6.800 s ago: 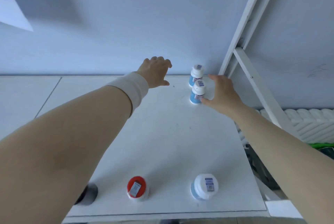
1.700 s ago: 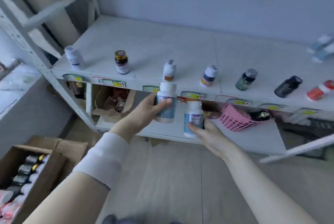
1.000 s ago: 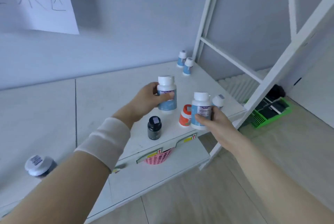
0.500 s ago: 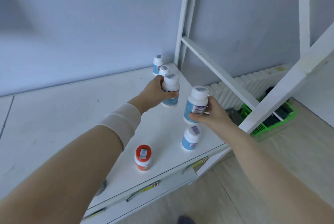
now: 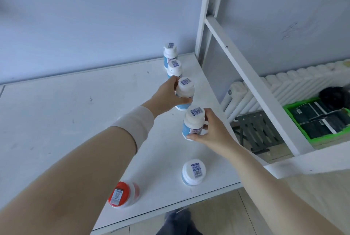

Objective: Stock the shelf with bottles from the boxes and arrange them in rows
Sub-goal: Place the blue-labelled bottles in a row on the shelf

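The left hand point(image 5: 166, 95) hides the third bottle's point(image 5: 184, 92) label, and the cap stickers' print is too small to read.

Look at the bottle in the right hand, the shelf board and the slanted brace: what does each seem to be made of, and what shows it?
Bottle in the right hand: probably plastic, opaque white, smooth matte cap with a sticker, blue paper-like label. Shelf board: white coated panel, possibly laminate or painted metal; flat, thin edge, scuffed. Slanted brace: likely painted metal, slim and straight-edged.
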The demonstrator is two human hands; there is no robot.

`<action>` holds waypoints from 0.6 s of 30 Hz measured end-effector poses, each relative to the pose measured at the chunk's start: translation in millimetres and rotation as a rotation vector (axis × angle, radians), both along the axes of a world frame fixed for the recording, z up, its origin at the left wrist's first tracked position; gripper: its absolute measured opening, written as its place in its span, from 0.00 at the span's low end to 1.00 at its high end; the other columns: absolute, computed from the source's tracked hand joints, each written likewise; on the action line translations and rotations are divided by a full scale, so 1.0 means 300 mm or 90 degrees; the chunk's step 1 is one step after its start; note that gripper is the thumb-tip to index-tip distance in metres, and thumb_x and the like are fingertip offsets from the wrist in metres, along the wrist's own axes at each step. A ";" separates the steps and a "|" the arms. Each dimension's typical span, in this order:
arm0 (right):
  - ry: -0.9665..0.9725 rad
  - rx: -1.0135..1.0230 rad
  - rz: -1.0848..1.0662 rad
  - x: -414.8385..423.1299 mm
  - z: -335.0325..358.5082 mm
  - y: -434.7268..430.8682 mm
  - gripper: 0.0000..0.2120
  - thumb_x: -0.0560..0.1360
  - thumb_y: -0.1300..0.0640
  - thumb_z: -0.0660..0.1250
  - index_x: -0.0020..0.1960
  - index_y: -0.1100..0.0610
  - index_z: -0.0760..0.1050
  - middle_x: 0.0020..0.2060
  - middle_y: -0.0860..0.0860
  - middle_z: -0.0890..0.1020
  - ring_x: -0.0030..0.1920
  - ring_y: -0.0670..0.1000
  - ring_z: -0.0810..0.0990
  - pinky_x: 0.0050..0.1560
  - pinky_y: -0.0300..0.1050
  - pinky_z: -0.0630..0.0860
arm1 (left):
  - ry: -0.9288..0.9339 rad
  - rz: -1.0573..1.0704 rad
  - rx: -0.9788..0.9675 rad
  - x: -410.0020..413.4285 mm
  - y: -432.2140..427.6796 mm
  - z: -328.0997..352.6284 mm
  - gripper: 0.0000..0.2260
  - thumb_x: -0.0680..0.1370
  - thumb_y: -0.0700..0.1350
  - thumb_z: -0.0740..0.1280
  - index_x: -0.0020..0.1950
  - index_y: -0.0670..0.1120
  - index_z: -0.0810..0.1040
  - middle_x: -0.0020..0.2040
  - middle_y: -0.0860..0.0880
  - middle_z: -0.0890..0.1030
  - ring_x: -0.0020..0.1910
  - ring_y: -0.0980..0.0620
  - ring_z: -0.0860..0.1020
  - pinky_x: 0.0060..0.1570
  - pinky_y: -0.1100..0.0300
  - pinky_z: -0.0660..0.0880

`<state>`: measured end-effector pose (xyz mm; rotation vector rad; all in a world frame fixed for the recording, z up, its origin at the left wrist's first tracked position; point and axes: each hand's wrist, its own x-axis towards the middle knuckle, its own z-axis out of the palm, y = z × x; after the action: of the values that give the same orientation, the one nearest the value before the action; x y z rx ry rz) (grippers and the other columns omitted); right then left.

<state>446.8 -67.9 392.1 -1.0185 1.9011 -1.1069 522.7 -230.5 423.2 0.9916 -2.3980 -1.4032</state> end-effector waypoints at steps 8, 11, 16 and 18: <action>0.003 0.035 0.016 0.002 -0.107 0.021 0.27 0.63 0.66 0.76 0.51 0.48 0.66 0.48 0.39 0.74 0.45 0.25 0.73 0.46 0.20 0.67 | -0.009 0.004 0.037 0.019 -0.015 -0.126 0.26 0.69 0.43 0.75 0.62 0.47 0.67 0.57 0.51 0.75 0.59 0.49 0.73 0.62 0.51 0.73; 0.017 0.037 0.021 0.004 -0.107 0.022 0.27 0.63 0.66 0.77 0.53 0.50 0.66 0.48 0.38 0.74 0.45 0.25 0.72 0.45 0.19 0.66 | -0.010 -0.003 0.037 0.015 -0.014 -0.124 0.27 0.69 0.42 0.75 0.63 0.46 0.65 0.57 0.52 0.74 0.59 0.50 0.73 0.63 0.52 0.72; 0.030 0.038 0.017 0.007 -0.108 0.025 0.28 0.62 0.64 0.78 0.53 0.49 0.66 0.48 0.42 0.74 0.46 0.27 0.73 0.46 0.20 0.66 | -0.010 -0.008 0.052 0.021 -0.007 -0.127 0.31 0.70 0.41 0.75 0.67 0.46 0.63 0.59 0.52 0.72 0.62 0.48 0.72 0.66 0.52 0.70; 0.036 0.052 0.031 0.006 -0.101 0.025 0.30 0.61 0.65 0.78 0.55 0.50 0.65 0.50 0.45 0.74 0.47 0.32 0.73 0.45 0.18 0.65 | -0.035 -0.028 0.040 0.033 -0.003 -0.117 0.35 0.70 0.42 0.75 0.71 0.46 0.59 0.64 0.50 0.71 0.66 0.48 0.70 0.68 0.57 0.66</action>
<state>448.7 -60.3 361.7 -1.0552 1.9385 -0.9744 532.7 -231.3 388.0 1.0116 -2.4430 -1.4933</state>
